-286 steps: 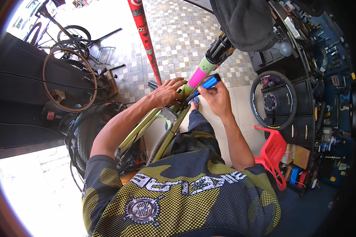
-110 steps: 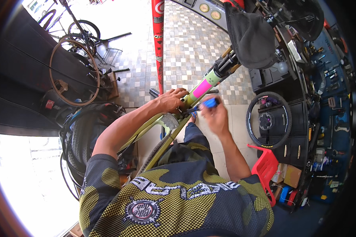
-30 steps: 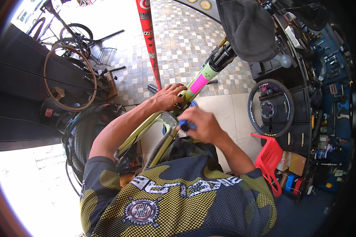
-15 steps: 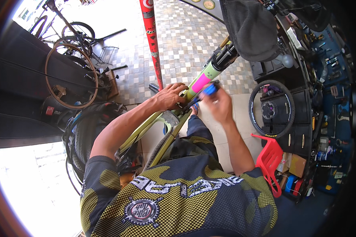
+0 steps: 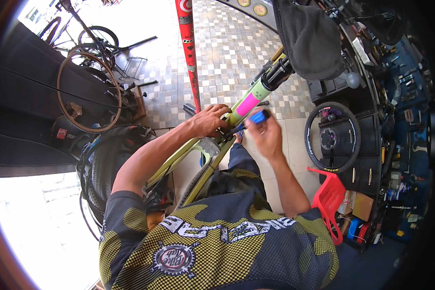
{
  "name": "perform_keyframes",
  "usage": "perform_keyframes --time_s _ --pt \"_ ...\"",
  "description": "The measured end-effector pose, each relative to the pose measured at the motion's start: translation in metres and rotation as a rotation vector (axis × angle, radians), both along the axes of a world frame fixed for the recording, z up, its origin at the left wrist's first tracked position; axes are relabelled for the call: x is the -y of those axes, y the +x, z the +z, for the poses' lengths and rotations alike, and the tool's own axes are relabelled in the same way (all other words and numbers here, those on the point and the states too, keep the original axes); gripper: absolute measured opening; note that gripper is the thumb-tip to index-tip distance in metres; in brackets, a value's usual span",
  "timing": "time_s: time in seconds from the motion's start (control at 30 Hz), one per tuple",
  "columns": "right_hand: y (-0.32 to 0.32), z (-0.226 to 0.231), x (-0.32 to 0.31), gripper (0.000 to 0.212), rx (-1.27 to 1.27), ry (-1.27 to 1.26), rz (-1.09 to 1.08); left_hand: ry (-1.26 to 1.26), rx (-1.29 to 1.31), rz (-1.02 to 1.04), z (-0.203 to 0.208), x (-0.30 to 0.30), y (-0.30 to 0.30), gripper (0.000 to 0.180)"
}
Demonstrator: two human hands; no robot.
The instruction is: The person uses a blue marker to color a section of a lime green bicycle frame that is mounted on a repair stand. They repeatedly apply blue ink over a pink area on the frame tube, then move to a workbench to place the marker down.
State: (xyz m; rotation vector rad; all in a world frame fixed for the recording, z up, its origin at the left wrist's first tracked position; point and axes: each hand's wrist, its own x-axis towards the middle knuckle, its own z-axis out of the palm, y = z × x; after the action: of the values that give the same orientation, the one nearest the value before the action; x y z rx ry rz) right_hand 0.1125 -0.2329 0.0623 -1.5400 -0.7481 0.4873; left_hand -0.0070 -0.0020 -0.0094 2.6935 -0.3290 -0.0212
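A green bicycle frame (image 5: 234, 110) with a pink band is in front of me, its black upper end slanting away to the right. My left hand (image 5: 210, 120) rests on the frame's left side, fingers bent over the tube near the joint; their tips are partly hidden. In my right hand (image 5: 267, 135), just right of the tube, is a blue-and-black handled tool (image 5: 259, 116). Its dark shaft points left toward the frame joint beside my left fingers. The hand is slightly blurred, and the tool's tip cannot be made out.
A red post (image 5: 188, 58) rises beyond the frame. On the right are a red plastic chair (image 5: 329, 195), a bicycle tire (image 5: 308, 135) and a tool wall (image 5: 411, 121). A bare rim (image 5: 61, 104) and a black bag (image 5: 111, 154) are left. Dark cloth (image 5: 309, 43) hangs at upper right.
My right hand has turned and dropped slightly, with the blue-handled tool tilting with it. My left hand stays on the frame. The whole view has shifted a little.
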Motion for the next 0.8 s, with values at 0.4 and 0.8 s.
perform_keyframes --time_s 0.4,0.8 --pt "0.008 0.005 0.004 0.029 -0.079 0.017 0.136 0.029 -0.029 -0.03 0.003 0.002 0.005 0.031" --pt "0.017 -0.02 0.0 0.029 -0.121 0.092 -0.03 0.021 -0.07 -0.064 0.003 -0.003 0.003 0.028"
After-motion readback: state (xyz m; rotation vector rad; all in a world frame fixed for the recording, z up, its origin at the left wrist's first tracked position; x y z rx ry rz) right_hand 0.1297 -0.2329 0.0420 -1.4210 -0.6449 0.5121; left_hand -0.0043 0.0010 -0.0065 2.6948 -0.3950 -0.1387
